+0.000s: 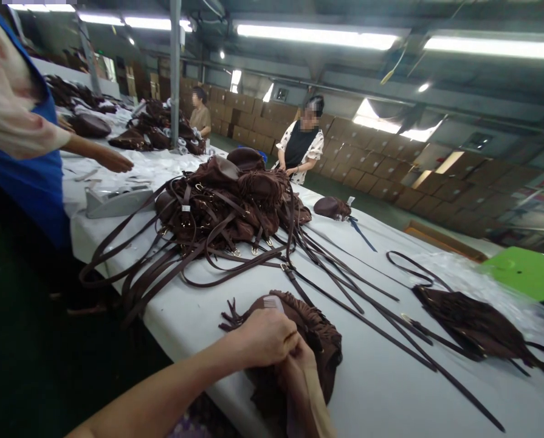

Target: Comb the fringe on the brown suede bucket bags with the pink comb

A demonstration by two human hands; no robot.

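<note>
A dark brown fringed bag (320, 340) lies at the near edge of the white table, under both my hands. My left hand (269, 334) is closed over the bag, its fingers bent inward. Pressed against it from the near side, my right hand (299, 365) is closed too. What the fingers pinch is hidden between them. A small pale piece with fine parallel lines (273, 303) shows just beyond my left knuckles; I cannot tell whether it is a tag or a comb. Loose fringe strands stick out to the left of the bag.
A heap of brown bags (235, 207) with long trailing straps covers the table ahead. Another bag (472, 319) lies right, near clear plastic and a green board (522, 272). A grey tape dispenser (119, 201) stands left, beside a co-worker's hand (114, 160). Another person stands across the table.
</note>
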